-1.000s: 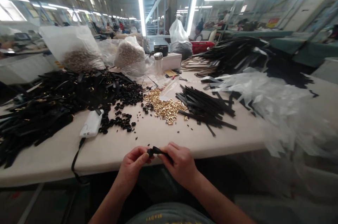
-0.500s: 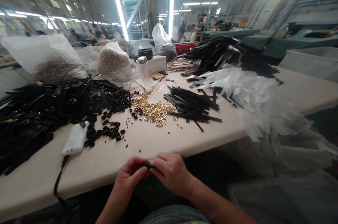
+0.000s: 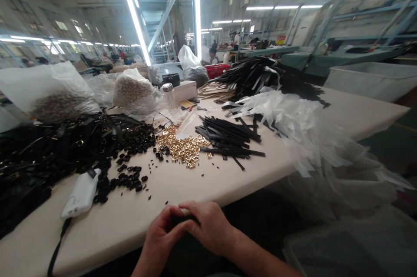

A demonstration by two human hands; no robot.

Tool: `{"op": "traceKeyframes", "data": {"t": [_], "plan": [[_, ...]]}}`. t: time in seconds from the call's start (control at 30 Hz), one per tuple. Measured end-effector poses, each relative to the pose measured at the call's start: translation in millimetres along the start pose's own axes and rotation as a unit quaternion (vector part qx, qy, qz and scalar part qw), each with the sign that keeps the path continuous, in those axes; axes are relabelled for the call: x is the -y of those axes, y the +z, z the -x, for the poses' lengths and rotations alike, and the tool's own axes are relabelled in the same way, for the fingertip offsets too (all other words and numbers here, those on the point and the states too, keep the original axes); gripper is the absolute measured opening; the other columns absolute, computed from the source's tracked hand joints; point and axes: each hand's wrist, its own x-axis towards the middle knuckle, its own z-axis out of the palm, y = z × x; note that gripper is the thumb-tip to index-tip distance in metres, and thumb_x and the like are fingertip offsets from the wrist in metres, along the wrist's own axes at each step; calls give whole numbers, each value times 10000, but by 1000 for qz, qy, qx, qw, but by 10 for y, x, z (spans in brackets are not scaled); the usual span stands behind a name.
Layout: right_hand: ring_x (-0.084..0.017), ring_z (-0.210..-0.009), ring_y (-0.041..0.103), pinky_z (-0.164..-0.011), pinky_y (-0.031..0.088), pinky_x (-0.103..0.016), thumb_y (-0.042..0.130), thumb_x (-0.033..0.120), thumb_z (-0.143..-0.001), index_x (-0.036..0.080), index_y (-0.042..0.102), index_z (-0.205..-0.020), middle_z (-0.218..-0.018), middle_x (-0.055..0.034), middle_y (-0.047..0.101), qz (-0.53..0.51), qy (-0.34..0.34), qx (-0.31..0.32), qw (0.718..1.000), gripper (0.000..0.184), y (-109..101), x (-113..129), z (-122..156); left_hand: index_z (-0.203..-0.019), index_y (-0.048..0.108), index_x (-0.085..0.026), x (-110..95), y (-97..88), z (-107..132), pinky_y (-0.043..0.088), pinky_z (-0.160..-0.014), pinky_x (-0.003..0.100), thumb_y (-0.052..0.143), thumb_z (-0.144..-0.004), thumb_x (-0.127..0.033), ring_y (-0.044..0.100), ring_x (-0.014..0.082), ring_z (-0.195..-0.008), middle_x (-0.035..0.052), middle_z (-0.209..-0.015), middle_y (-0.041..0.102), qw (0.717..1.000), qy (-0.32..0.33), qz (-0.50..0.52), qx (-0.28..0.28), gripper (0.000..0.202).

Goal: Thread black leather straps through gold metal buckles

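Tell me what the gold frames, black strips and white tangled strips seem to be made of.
Gold frames: probably metal, polished, given their bright glints; coated plastic is possible. Black strips: perhaps leather or imitation, dark with a faint sheen along flat lengths. White tangled strips: likely thin plastic film, milky, being translucent and crumpled.

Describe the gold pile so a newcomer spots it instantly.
Start at the big pale-topped table. Near its middle, the gold pile sits between small black rings on the left and a bundle of flat black strips on the right. Its bright metallic shine sets it apart from both black neighbours.
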Motion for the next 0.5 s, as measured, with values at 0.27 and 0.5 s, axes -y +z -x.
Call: {"op": "traceKeyframes", "data": {"t": [0.27, 0.5], "plan": [[-142, -677, 619, -593, 381, -209, 606, 282, -847, 218, 648, -881, -764, 14, 685, 53, 0, 24, 998, 84, -239, -64, 17, -798, 646, -197, -65, -44, -78, 481, -576, 262, 733, -705, -448, 575, 159, -588, -6, -605, 613, 1000, -20, 16, 13, 282], [-132, -637, 557, -607, 393, -222, 528, 226, -849, 195, 603, -769, -685, 14, 614, 4, 86, -95, 992, 114, -460, -346, -97, -856, 655, -185, -157, -82, -568, 519, -633, 299, 661, -765, -420, 648, 198, -677, 31, -715, 675, 991, 51, -120, -4, 252]]}}
